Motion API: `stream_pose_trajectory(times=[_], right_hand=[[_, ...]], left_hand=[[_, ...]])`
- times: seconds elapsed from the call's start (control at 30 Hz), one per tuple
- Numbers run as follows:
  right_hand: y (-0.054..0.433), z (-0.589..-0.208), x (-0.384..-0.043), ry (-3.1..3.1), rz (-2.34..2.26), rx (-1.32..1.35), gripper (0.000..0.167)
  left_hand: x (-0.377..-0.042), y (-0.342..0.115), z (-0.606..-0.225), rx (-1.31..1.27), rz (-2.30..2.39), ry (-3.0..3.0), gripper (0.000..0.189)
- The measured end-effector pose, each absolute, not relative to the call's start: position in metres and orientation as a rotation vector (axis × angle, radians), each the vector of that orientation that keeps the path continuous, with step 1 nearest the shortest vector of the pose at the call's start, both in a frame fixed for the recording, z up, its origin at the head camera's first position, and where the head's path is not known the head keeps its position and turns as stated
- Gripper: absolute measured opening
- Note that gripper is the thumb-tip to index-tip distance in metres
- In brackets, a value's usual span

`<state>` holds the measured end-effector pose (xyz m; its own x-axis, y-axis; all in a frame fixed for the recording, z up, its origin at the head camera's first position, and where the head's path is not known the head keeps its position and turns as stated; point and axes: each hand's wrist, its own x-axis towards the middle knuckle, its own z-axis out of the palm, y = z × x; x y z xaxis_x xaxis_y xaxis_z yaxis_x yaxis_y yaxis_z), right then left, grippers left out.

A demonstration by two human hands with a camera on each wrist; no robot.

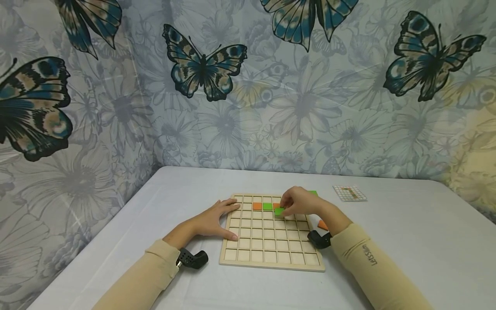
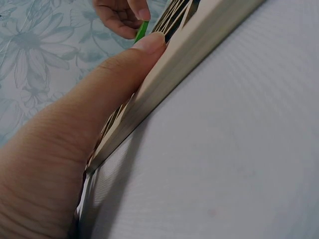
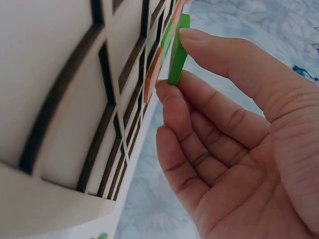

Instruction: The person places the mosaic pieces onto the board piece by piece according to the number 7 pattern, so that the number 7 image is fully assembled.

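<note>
A square wooden grid board point(image 1: 263, 246) lies on the table, its cells marked off by raised strips. In one of its upper rows sit an orange tile point(image 1: 257, 206), a green tile point(image 1: 267, 206) and a second orange tile point(image 1: 276, 206), partly covered by my hand. My right hand point(image 1: 302, 201) pinches another green tile point(image 3: 179, 50) between thumb and fingers, just above the board. My left hand point(image 1: 211, 219) rests along the board's left edge with fingers and thumb spread; its thumb point(image 2: 124, 67) lies on the rim in the left wrist view.
Beyond my right hand a bit of green point(image 1: 313, 193) shows by the board's far corner. An orange piece point(image 1: 322, 224) lies right of the board, partly behind my wrist. Further back right is a small grid-printed card point(image 1: 350, 193). Butterfly-patterned cloth point(image 1: 232, 129) hangs behind the table.
</note>
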<state>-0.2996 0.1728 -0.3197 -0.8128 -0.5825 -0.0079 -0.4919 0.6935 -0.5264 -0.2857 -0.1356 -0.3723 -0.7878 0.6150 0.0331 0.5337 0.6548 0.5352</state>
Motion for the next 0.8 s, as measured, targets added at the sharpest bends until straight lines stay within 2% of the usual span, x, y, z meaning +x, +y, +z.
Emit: stream_pose_trajectory(times=[0.8], right_hand=[[0.1679, -0.3205, -0.2954, 2.736, -0.749, -0.852, 0.016]], left_hand=[[-0.2856, -0.1356, -0.3709, 0.948, 0.816, 2.718, 0.096]])
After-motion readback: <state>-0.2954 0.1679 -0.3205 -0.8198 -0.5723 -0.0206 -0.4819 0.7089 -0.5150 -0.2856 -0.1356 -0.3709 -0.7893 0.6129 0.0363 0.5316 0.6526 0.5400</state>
